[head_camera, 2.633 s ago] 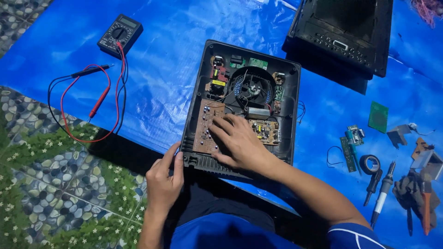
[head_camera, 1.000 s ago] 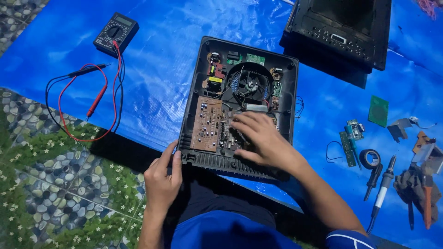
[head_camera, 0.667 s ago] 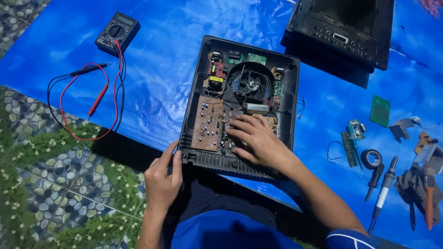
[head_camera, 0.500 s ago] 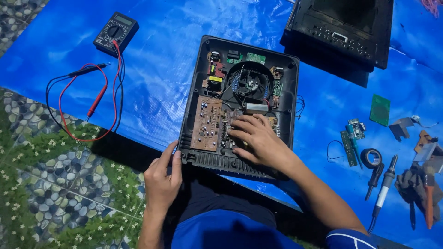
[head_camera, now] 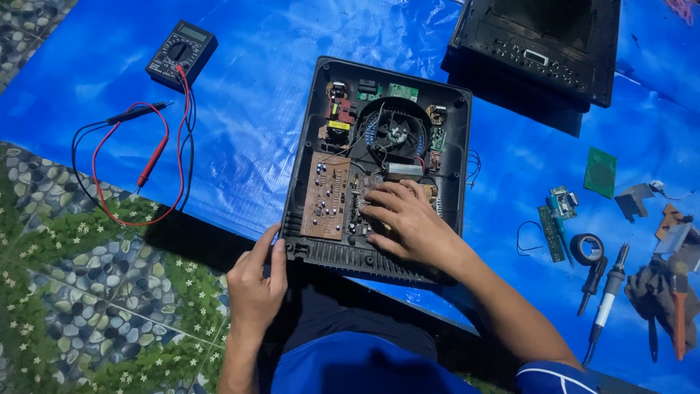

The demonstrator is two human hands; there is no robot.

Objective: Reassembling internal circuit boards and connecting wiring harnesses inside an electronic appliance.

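Blue tarpaulin [head_camera: 292, 44] covers most of the ground, and its lower left edge gives way to a floor mat [head_camera: 80, 292] printed with pebbles, green leaves and small white flowers. At far left on the tarpaulin lies a black multimeter [head_camera: 181, 54] with a round dial, its red and black leads [head_camera: 138, 168] looping down over the tarpaulin's edge onto the mat. Open blue sheet lies between the meter and the opened black appliance housing [head_camera: 379, 168], which sits at centre, its near edge just over the person's lap.

The left hand [head_camera: 257, 284] clasps the housing's near left corner, thumb up along the rim. Inside, a brown circuit board [head_camera: 326, 195] lies at left, a round black fan [head_camera: 396, 135] sits above the middle, and a small green board [head_camera: 402, 92] is at the top edge. The right hand [head_camera: 408, 222] rests with fingers curled down on the components right of the brown board; whether it pinches anything cannot be told.

Above right stands a second black casing [head_camera: 539, 44] with a row of buttons. Right of the housing is free blue sheet, then a green square board [head_camera: 600, 172], a roll of black tape [head_camera: 586, 248], a soldering iron [head_camera: 607, 299] and an orange-handled tool [head_camera: 679, 314] near the right edge.
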